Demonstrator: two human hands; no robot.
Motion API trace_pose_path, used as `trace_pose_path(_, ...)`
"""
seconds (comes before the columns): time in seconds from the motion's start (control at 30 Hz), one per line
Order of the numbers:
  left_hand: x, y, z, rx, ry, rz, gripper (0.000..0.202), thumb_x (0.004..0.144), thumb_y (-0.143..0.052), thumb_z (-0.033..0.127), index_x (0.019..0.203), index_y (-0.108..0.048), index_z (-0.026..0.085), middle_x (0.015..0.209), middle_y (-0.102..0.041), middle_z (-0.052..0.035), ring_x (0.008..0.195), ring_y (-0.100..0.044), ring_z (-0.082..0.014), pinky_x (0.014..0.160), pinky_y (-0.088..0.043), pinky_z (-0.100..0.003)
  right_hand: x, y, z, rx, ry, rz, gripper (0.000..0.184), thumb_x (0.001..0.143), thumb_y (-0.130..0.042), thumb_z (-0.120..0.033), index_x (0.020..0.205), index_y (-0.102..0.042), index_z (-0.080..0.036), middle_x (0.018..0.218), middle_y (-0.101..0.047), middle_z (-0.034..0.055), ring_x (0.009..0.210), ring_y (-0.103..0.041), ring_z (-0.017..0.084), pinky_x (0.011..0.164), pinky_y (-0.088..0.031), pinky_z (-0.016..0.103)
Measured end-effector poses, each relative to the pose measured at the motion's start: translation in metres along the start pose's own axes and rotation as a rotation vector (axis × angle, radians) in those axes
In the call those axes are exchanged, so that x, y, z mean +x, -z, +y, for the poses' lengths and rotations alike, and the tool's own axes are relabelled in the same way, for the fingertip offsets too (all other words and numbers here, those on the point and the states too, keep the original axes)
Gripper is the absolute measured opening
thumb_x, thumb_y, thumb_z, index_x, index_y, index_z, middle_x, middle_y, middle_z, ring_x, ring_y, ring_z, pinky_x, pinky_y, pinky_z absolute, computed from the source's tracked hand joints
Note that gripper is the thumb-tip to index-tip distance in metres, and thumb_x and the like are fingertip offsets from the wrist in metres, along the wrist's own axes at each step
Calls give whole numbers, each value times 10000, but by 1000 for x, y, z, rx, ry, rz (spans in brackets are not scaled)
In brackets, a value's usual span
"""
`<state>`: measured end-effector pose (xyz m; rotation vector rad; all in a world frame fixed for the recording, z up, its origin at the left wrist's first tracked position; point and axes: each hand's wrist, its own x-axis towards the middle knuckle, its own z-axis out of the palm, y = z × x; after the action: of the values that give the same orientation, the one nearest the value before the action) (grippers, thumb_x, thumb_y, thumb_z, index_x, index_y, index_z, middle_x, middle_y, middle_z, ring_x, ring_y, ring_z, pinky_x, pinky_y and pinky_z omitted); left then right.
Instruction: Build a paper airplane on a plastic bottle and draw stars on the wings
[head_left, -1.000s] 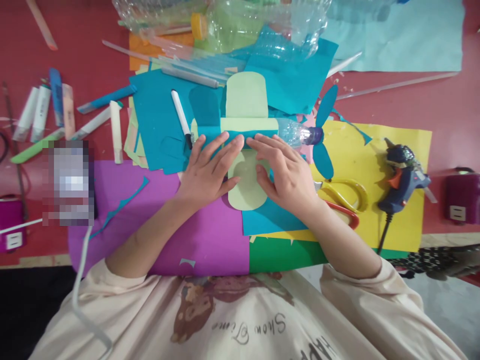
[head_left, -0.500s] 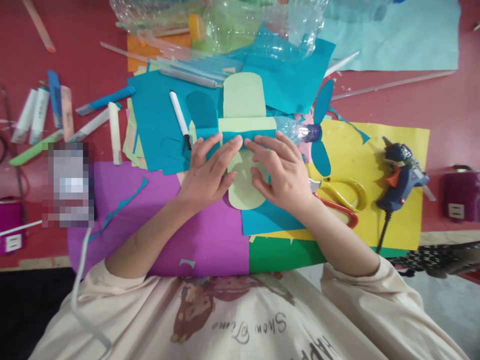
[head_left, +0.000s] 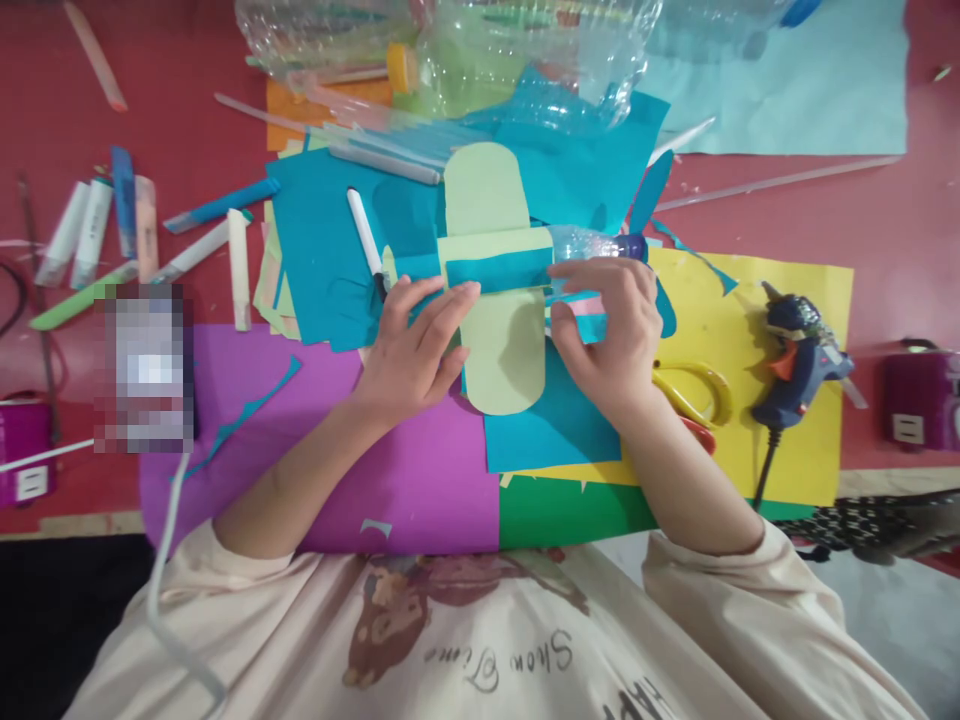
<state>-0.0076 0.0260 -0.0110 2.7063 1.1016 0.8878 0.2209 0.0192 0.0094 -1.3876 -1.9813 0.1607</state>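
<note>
Over on the left, loose markers are lying on the red table, and a white pen is resting on blue paper. The left hand is holding its fingers loosely spread, tips resting at the near edge of the paper-wrapped bottle, grasping nothing. That bottle is lying crosswise just beyond the hands, pale green flaps sticking out, purple cap pointing right. The right hand is hovering by its neck, thumb and fingers parted; whether they're touching it, I can't tell. Farther right, a glue gun is lying on a yellow sheet.
</note>
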Motion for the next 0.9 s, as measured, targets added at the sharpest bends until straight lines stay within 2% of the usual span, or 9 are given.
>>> trace_pose_path(0.1, -1, 0, -1, 4, -26, 19, 504, 999, -320, 358, 1471, -215, 218, 1347, -559, -92, 1285, -429, -253, 1139, -232, -431, 4, -1, 6, 7, -41, -7, 348, 934, -424, -387, 1273, -455, -309, 1292, -582, 90, 1241, -516, 306, 1050, -388, 583)
trace_pose_path(0.17, -1, 0, -1, 18, -46, 6, 513, 999, -322, 364, 1474, -207, 209, 1350, -560, -90, 1280, -439, -255, 1143, -226, -429, 6, -4, 11, 7, -53, -27, 404, 921, -455, -446, 1303, -426, -318, 1345, -534, 98, 1288, -467, 318, 1070, -357, 596)
trace_pose_path(0.33, 0, 0, 3, 20, -65, -35, 527, 1007, -292, 391, 1492, -186, 213, 1370, -554, -72, 1305, -428, -232, 1154, -181, -398, 3, -15, 21, 19, -45, -4, 472, 876, -525, -505, 1280, -437, -276, 1241, -538, 131, 1211, -503, 336, 1008, -398, 605)
trace_pose_path(0.53, 0, -2, 8, 57, -58, -31, 536, 1010, -256, 415, 1506, -171, 229, 1360, -569, -46, 1332, -400, -236, 1154, -134, -405, 5, -23, 20, 20, -34, 38, 477, 853, -544, -541, 1228, -438, -267, 1176, -517, 124, 1156, -518, 327, 974, -425, 589)
trace_pose_path(0.77, -1, 0, 3, 72, 10, 10, 548, 1004, -230, 469, 1498, -190, 236, 1361, -566, -56, 1301, -430, -245, 1148, -159, -427, 8, -18, 22, 66, -24, -2, 446, 866, -524, -537, 1220, -438, -280, 1181, -522, 120, 1168, -518, 327, 990, -411, 593)
trace_pose_path(0.9, -2, 4, -2, 32, 83, 50, 548, 990, -196, 526, 1479, -230, 280, 1359, -558, -54, 1369, -344, -272, 1165, -96, -493, 7, -13, 23, 81, -31, -56, 436, 882, -526, -471, 1263, -434, -281, 1222, -535, 130, 1209, -506, 336, 1002, -412, 592)
